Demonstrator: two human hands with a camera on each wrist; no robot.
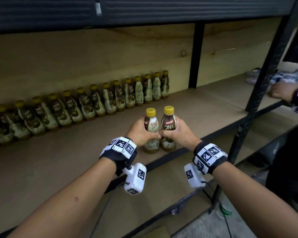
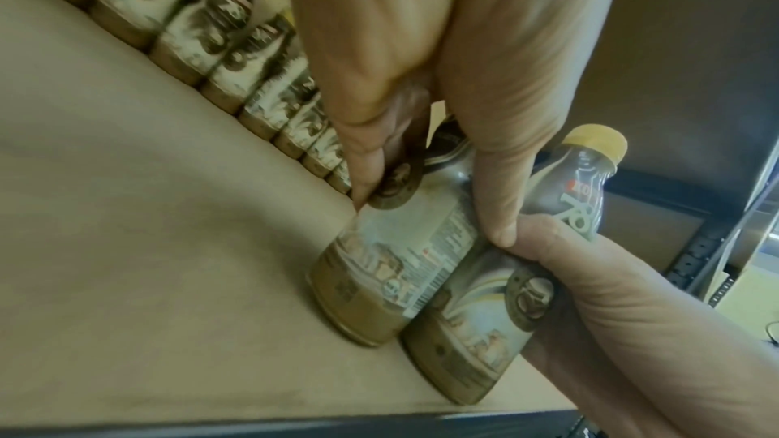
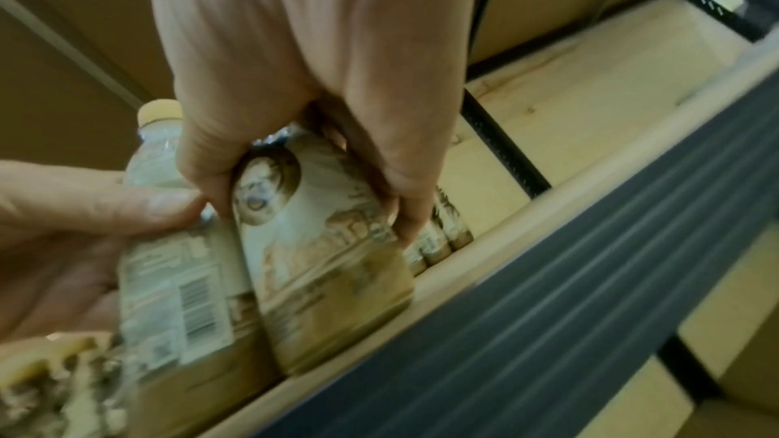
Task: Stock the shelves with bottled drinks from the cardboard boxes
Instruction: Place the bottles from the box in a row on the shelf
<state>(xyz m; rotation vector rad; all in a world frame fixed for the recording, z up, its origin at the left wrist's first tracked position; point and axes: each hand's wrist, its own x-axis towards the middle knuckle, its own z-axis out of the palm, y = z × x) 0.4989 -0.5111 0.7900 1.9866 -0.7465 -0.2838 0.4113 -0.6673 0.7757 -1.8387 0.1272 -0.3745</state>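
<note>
Two brown coffee bottles with yellow caps stand side by side near the front edge of the wooden shelf [image 1: 58, 160]. My left hand [image 1: 142, 133] grips the left bottle [image 1: 151, 125] round its middle. My right hand [image 1: 181, 133] grips the right bottle [image 1: 169, 124] the same way, and the two thumbs touch. The left wrist view shows my left hand [image 2: 421, 79] on its bottle [image 2: 400, 245], whose base is down on the board, beside the other bottle [image 2: 484, 322]. In the right wrist view my right hand [image 3: 316, 79] wraps its bottle [image 3: 329, 262].
A long row of the same bottles [image 1: 93, 103] lines the back of the shelf on the left. A black metal upright [image 1: 258, 100] stands at the right, with another person's hand [image 1: 282, 92] beyond it. A lower shelf board [image 1: 162, 194] lies below.
</note>
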